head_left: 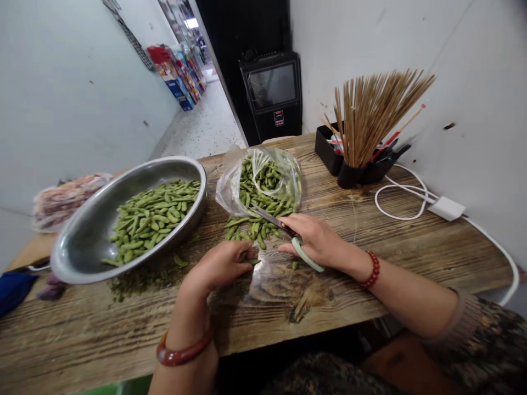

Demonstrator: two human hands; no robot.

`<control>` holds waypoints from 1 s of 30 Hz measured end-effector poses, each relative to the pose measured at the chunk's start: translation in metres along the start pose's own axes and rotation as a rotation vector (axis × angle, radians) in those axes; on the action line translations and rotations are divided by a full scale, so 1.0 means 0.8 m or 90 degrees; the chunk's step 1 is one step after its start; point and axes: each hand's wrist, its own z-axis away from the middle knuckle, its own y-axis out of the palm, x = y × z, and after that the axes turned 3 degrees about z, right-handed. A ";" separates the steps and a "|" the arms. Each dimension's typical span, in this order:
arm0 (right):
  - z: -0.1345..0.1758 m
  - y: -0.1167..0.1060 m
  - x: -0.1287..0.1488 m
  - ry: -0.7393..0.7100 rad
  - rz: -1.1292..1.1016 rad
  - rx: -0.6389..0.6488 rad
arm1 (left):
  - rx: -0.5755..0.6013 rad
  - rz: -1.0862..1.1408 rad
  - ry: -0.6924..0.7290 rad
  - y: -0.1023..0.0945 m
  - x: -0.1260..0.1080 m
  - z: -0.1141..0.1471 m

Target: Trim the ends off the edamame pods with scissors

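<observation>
Green soybean pods (251, 227) lie in a loose heap on the worn wooden table (411, 241), right at the mouth of a clear plastic bag (263, 178) stuffed with more of them. The left hand (220, 266) is curled shut around a pod at the near edge of the heap, fingers pinched in tight. The right hand (319, 241) grips a pair of scissors (284, 227) by pale green handles, blades parted a little and pointing into the heap. To the left, a big metal basin (82, 241) sits tilted on the table, holding a spread of pods, with green trimmings (140, 277) scattered on the wood below its rim. A second bag (61, 197) with something pinkish rests behind the basin. Over by the white wall, a black holder (349, 173) bristles with bamboo skewers (370, 109), and a white cable (403, 192) loops toward a white adapter (447, 208). Beyond the table, a black speaker cabinet (272, 93) stands at a doorway, and a speckled floor runs off past colourful boxes (177, 77).
</observation>
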 end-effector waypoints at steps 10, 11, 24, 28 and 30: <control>-0.002 -0.001 0.003 -0.005 -0.046 -0.011 | -0.190 0.396 0.092 -0.001 -0.028 -0.003; -0.002 0.000 0.003 -0.014 -0.052 -0.016 | -0.186 0.453 0.074 0.001 -0.029 -0.003; -0.001 -0.002 0.010 -0.040 -0.050 0.047 | -0.214 0.655 -0.001 0.023 -0.024 -0.015; 0.000 -0.002 0.008 -0.037 -0.047 0.046 | -0.240 0.667 -0.010 0.024 -0.027 -0.015; -0.001 -0.002 0.008 -0.032 -0.043 0.047 | -0.250 0.673 -0.008 0.025 -0.028 -0.016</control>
